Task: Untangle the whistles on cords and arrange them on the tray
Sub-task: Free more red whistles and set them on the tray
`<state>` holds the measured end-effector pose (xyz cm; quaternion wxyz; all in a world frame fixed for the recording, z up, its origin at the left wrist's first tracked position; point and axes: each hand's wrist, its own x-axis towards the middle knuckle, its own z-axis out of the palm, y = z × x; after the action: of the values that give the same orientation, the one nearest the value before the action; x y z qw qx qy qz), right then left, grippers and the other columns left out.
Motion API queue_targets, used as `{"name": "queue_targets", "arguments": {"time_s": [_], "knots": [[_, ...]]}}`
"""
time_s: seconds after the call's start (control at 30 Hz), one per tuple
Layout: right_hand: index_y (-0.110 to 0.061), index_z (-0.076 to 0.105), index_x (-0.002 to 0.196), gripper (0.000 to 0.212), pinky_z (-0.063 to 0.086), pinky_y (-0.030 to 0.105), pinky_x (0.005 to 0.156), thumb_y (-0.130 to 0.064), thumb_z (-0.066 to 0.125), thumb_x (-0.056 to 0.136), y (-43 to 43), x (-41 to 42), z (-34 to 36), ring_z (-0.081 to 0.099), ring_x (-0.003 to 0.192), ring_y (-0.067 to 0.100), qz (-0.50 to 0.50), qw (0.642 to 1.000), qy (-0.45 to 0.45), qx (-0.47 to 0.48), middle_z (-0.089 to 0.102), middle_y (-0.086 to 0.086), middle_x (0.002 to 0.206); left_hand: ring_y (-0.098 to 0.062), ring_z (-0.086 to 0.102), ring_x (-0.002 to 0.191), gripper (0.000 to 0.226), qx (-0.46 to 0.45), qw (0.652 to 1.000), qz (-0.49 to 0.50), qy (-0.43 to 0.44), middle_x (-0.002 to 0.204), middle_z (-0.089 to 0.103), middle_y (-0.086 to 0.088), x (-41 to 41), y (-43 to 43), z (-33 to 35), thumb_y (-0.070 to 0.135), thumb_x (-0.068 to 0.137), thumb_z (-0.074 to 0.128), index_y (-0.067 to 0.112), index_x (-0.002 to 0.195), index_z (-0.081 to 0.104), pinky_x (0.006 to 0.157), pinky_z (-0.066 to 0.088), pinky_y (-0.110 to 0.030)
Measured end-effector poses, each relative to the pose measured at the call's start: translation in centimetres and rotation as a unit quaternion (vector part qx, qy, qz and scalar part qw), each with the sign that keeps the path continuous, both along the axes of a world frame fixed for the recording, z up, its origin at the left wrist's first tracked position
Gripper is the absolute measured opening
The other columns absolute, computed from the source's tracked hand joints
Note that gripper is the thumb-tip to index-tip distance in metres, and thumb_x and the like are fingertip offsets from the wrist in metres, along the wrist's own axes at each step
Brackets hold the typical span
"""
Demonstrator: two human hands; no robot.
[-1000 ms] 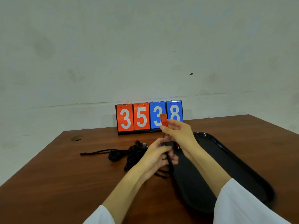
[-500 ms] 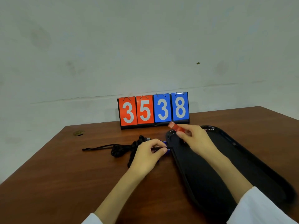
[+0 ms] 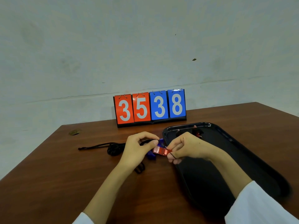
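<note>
The red whistle (image 3: 160, 150) is held just above the desk (image 3: 72, 175), off the near-left edge of the black tray (image 3: 242, 152), between both hands. The right hand (image 3: 189, 147) pinches its right end between thumb and forefinger, and a thin black cord crosses that hand's lower fingers. The left hand (image 3: 137, 151) has its grip curled, the thumb pressed on the whistle's left end and the forefinger bent over a black cord above it. Whether that cord is also pinched I cannot tell.

Just behind and below the red whistle lies a blue whistle (image 3: 152, 155), partly hidden by the left hand. To the left a tangle of black cords (image 3: 114, 148) rests on the desk, one end trailing further left, and a cord loop (image 3: 140, 168) shows near the left wrist.

At the tray's far end lies another whistle with its cord (image 3: 198, 134), too small to make out well. A flip scoreboard (image 3: 150, 107) reading 3538 stands at the far edge of the desk, against a pale wall (image 3: 145, 46). Both forearms end in white sleeves (image 3: 258, 206).
</note>
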<state>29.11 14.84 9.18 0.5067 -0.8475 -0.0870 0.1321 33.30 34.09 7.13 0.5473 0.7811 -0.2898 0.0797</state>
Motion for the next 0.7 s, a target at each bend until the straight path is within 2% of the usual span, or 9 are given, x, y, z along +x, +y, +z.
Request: {"name": "queue_targets", "arguments": {"time_s": [0.1, 0.17, 0.33, 0.4, 0.47, 0.5, 0.57, 0.63, 0.7], "knots": [[-0.013, 0.071, 0.087, 0.01, 0.056, 0.021, 0.068, -0.006, 0.065, 0.082, 0.2, -0.2, -0.1, 0.067, 0.071, 0.012, 0.021, 1.0, 0.006, 0.022, 0.072, 0.005, 0.081, 0.003, 0.062, 0.09, 0.032, -0.022, 0.999, -0.017, 0.031, 0.085, 0.07, 0.016, 0.0, 0.0, -0.1, 0.0, 0.088, 0.057, 0.029, 0.081, 0.069, 0.079, 0.048, -0.011], [-0.013, 0.071, 0.085, 0.01, 0.056, 0.022, 0.067, -0.005, 0.065, 0.082, 0.4, -0.2, -0.1, 0.068, 0.072, 0.014, 0.016, 0.999, -0.008, 0.042, 0.072, 0.005, 0.08, 0.003, 0.062, 0.09, 0.033, -0.028, 0.999, -0.008, 0.032, 0.087, 0.069, 0.015, 0.0, -0.2, -0.5, -0.001, 0.089, 0.055, 0.029, 0.082, 0.069, 0.079, 0.048, -0.011], [-0.013, 0.069, 0.083, 0.01, 0.054, 0.018, 0.062, -0.003, 0.066, 0.081, 0.9, 0.2, -0.4, 0.068, 0.068, 0.011, -0.061, 0.991, -0.059, 0.101, 0.072, 0.002, 0.075, 0.006, 0.06, 0.087, 0.018, -0.043, 0.997, 0.03, 0.055, 0.09, 0.068, 0.011, 0.0, -1.2, -1.9, 0.01, 0.09, 0.058, 0.025, 0.088, 0.067, 0.081, 0.046, -0.012], [-0.012, 0.068, 0.084, 0.009, 0.055, 0.019, 0.062, -0.004, 0.067, 0.079, 1.1, 0.5, -0.7, 0.068, 0.066, 0.009, -0.102, 0.986, -0.085, 0.103, 0.072, 0.002, 0.074, 0.002, 0.061, 0.078, 0.014, -0.045, 0.995, 0.03, 0.079, 0.087, 0.067, 0.006, -0.3, -1.8, -2.4, 0.011, 0.093, 0.053, 0.019, 0.093, 0.064, 0.072, 0.046, -0.013], [-0.01, 0.068, 0.087, 0.01, 0.057, 0.022, 0.064, -0.007, 0.07, 0.077, 1.3, 0.7, -1.1, 0.068, 0.067, 0.011, -0.144, 0.978, -0.106, 0.107, 0.072, 0.005, 0.077, -0.002, 0.054, 0.055, 0.01, -0.071, 0.991, 0.008, 0.117, 0.074, 0.064, 0.0, -0.8, -2.3, -2.7, 0.012, 0.095, 0.05, 0.013, 0.095, 0.06, 0.053, 0.041, -0.013], [-0.009, 0.068, 0.088, 0.012, 0.057, 0.023, 0.066, -0.009, 0.071, 0.076, 1.4, 0.9, -1.3, 0.068, 0.068, 0.011, -0.166, 0.973, -0.12, 0.102, 0.071, 0.007, 0.079, -0.003, 0.047, 0.045, 0.011, -0.082, 0.988, -0.005, 0.135, 0.067, 0.061, -0.001, -1.0, -2.5, -2.8, 0.014, 0.096, 0.049, 0.01, 0.094, 0.059, 0.045, 0.036, -0.014], [-0.013, 0.068, 0.088, 0.014, 0.056, 0.019, 0.065, -0.013, 0.074, 0.074, 1.5, 1.1, -1.6, 0.067, 0.067, 0.008, -0.217, 0.961, -0.158, 0.07, 0.071, 0.004, 0.08, -0.003, 0.037, 0.037, 0.015, -0.073, 0.986, -0.019, 0.148, 0.058, 0.057, -0.002, -1.3, -2.7, -3.0, 0.018, 0.097, 0.048, 0.007, 0.093, 0.058, 0.039, 0.029, -0.015], [-0.02, 0.066, 0.084, 0.014, 0.053, 0.015, 0.064, -0.017, 0.075, 0.074, 1.5, 1.2, -1.9, 0.066, 0.068, 0.004, -0.267, 0.942, -0.204, 0.023, 0.069, -0.004, 0.078, -0.002, 0.039, 0.036, 0.018, -0.033, 0.992, -0.016, 0.125, 0.054, 0.057, -0.001, -1.5, -2.9, -3.2, 0.021, 0.097, 0.047, 0.007, 0.091, 0.058, 0.043, 0.031, -0.012], [-0.021, 0.068, 0.09, 0.016, 0.051, 0.016, 0.072, -0.021, 0.075, 0.075, 1.4, 1.2, -2.3, 0.062, 0.073, 0.001, -0.297, 0.923, -0.24, -0.041, 0.066, -0.01, 0.079, -0.001, 0.045, 0.041, 0.019, 0.021, 0.998, 0.001, 0.064, 0.053, 0.057, 0.0, -1.8, -3.0, -3.4, 0.025, 0.097, 0.048, 0.012, 0.087, 0.057, 0.05, 0.036, -0.013]]}}
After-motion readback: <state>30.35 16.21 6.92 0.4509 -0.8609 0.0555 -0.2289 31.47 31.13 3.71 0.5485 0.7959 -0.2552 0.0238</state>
